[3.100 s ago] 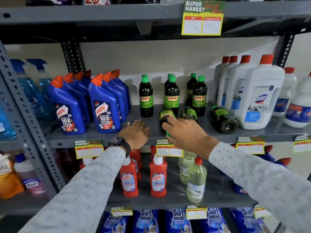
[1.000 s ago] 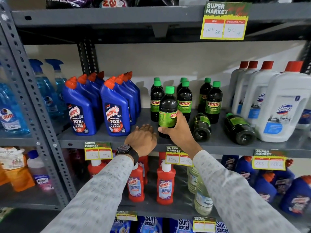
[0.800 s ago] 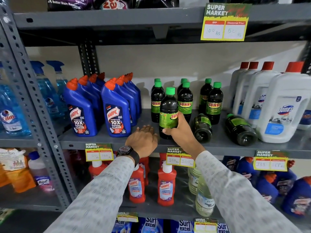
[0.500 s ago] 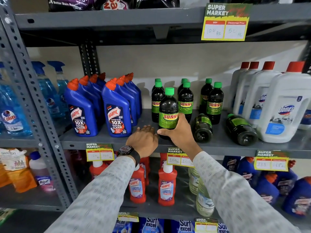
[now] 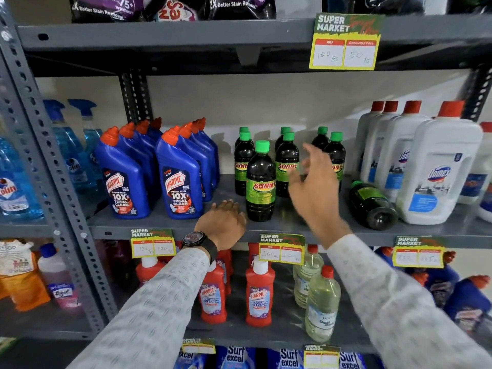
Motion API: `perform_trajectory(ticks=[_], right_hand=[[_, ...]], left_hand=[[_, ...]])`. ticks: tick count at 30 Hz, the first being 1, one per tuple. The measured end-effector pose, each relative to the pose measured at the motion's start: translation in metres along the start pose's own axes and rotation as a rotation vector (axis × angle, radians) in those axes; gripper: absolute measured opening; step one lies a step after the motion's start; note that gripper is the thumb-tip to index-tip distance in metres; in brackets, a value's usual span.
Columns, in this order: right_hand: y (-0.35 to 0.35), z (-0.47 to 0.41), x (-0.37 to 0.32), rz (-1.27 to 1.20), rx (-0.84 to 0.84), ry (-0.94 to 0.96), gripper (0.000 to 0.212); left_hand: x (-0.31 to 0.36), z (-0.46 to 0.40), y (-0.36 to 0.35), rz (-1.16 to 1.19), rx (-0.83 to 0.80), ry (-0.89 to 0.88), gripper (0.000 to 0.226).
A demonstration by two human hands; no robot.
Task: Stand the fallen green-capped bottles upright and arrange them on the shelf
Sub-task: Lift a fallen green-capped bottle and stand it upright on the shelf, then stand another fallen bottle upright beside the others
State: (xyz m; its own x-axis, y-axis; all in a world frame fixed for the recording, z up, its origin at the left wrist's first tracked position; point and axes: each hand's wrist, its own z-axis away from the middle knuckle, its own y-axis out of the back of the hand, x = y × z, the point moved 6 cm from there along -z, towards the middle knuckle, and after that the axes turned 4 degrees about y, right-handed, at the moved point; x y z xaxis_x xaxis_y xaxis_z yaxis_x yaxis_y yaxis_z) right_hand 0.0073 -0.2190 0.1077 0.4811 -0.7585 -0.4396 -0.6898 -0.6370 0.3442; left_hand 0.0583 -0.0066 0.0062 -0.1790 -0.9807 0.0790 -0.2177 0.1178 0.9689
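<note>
Upright btl point(image 5: 261, 182) left of R fingers point(image 5: 308, 166)

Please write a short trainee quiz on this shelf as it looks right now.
1. True or false: the right hand is gripping a bottle.
2. Where is the left hand? A) on the shelf edge B) on a blue bottle C) on a price tag
3. Fill in: the fallen bottle in plain view lies beside the big ____ jug.

Key: 1 false; 2 A; 3 white.
</note>
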Motion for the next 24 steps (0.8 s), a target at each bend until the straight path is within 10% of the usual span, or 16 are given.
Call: perform_trajectory(ticks=[9,24], right_hand=[[-0.014,-0.011,0.101,0.052,-0.760,-0.775,0.071],[0.009,-0.032,0.074,-0.369,-0.346,-0.584,0.066]], left_hand=[[-0.001,-0.003,-0.004,-0.022,-0.021,0.022,0.064],[0.001,0.001,0.000,-0.006,-0.018,0.008,0.062]])
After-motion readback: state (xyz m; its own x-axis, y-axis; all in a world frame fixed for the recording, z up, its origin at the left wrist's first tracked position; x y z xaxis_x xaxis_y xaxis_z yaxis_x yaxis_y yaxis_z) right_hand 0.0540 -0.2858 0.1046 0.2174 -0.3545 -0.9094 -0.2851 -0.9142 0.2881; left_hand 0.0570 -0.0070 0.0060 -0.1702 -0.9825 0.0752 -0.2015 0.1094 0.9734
